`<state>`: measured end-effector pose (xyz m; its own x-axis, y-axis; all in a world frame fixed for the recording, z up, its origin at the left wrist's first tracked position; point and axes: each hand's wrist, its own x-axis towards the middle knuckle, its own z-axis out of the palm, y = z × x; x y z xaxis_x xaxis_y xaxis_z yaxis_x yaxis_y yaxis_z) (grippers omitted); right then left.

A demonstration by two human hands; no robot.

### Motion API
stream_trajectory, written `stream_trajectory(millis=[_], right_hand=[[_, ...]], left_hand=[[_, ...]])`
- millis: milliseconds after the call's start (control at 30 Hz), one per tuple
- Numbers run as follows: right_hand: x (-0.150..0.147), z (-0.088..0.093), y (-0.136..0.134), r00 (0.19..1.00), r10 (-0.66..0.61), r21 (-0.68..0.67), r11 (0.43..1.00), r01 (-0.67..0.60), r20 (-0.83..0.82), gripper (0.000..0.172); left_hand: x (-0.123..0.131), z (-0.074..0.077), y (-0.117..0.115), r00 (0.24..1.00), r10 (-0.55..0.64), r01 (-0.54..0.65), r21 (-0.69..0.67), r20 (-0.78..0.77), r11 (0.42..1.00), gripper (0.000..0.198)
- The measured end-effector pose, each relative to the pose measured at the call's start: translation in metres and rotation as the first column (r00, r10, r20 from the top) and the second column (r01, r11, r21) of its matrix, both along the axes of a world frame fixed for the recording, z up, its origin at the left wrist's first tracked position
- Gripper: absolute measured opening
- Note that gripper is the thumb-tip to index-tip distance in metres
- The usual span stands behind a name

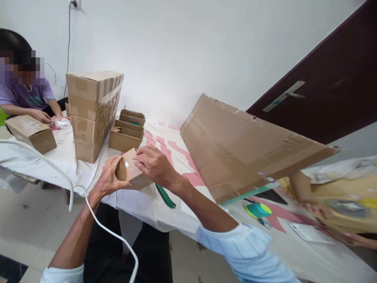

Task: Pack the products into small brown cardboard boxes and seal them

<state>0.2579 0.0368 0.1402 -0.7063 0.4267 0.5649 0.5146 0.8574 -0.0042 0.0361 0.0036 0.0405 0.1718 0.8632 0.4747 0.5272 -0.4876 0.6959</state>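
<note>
A small brown cardboard box [133, 173] is tilted at the near edge of the cloth-covered table. My left hand [109, 177] grips its left end, thumb along the lower edge and fingers over the far side. Across the top, my right hand [156, 165] has its fingers bent and pressed together against the box's far right edge; whatever they pinch is too small to make out. A small white patch [127, 164] shows on the box's face. Just right of the box, a green strip [165, 196] lies at the table edge.
Stacked taped cartons [84, 98] stand behind my left hand, with open boxes [125, 135] beside them. A large cardboard panel [235, 149] leans at right. A white cable [103, 232] crosses my left forearm. Co-workers sit left and right; a closed box [31, 131] is at left.
</note>
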Motion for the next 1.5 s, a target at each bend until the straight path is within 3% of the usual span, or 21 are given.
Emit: stream_trajectory(millis=[67, 133, 300, 400, 533, 633, 733, 833, 933, 1000, 1300, 1367, 1500], right_hand=[[-0.011, -0.002, 0.004, 0.992, 0.0, 0.006, 1.0, 0.0, 0.124, 0.022], [-0.013, -0.003, 0.008, 0.99, 0.006, -0.014, 1.0, -0.004, 0.138, 0.021], [0.021, -0.005, 0.019, 0.978, -0.061, -0.127, 0.991, 0.036, -0.2, 0.025], [0.05, -0.029, 0.025, 0.962, -0.153, -0.296, 0.952, 0.083, -0.225, 0.021], [0.073, -0.083, 0.029, 0.949, -0.282, -0.5, 0.848, 0.177, -0.141, 0.03], [0.082, -0.116, 0.029, 0.919, -0.371, -0.575, 0.784, 0.232, -0.135, 0.034], [0.097, -0.136, 0.026, 0.865, -0.499, -0.583, 0.721, 0.374, -0.063, 0.033], [0.115, -0.152, 0.016, 0.765, -0.62, -0.55, 0.583, 0.598, 0.175, 0.032], [0.127, -0.165, 0.005, 0.64, -0.639, -0.484, 0.436, 0.759, 0.427, 0.034], [0.129, -0.173, 0.0, 0.606, -0.607, -0.468, 0.393, 0.791, 0.514, 0.033], [0.126, -0.183, -0.004, 0.647, -0.623, -0.477, 0.448, 0.756, 0.441, 0.024], [0.128, -0.182, -0.001, 0.655, -0.674, -0.474, 0.478, 0.74, 0.342, 0.027], [0.133, -0.166, 0.012, 0.611, -0.791, -0.536, 0.525, 0.661, -0.021, 0.029]], left_hand=[[0.003, 0.0, 0.0, 1.0, 0.006, -0.006, 0.0, 0.006, 1.0, 0.107], [0.003, 0.0, -0.001, 1.0, -0.006, 0.006, 0.005, 0.013, 1.0, 0.106], [-0.026, -0.008, -0.006, 0.995, -0.085, 0.087, -0.032, 0.06, 0.996, 0.1], [-0.048, -0.018, -0.007, 0.988, -0.078, 0.094, -0.117, 0.134, 0.989, 0.103], [-0.063, -0.032, -0.005, 0.969, -0.014, 0.069, -0.215, 0.247, 0.974, 0.109], [-0.064, -0.038, -0.001, 0.963, 0.0, 0.059, -0.211, 0.271, 0.976, 0.1], [-0.064, -0.041, 0.002, 0.961, -0.003, 0.053, -0.174, 0.276, 0.983, 0.09], [-0.066, -0.04, 0.004, 0.967, -0.007, 0.049, -0.159, 0.256, 0.986, 0.082], [-0.068, -0.038, 0.005, 0.978, -0.013, 0.051, -0.174, 0.21, 0.983, 0.076], [-0.068, -0.037, 0.006, 0.982, -0.01, 0.048, -0.196, 0.19, 0.979, 0.076], [-0.07, -0.033, 0.006, 0.983, -0.027, 0.071, -0.24, 0.18, 0.968, 0.08], [-0.07, -0.035, 0.005, 0.98, -0.019, 0.067, -0.239, 0.196, 0.969, 0.081], [-0.069, -0.04, 0.003, 0.975, -0.015, 0.069, -0.234, 0.222, 0.97, 0.085]])
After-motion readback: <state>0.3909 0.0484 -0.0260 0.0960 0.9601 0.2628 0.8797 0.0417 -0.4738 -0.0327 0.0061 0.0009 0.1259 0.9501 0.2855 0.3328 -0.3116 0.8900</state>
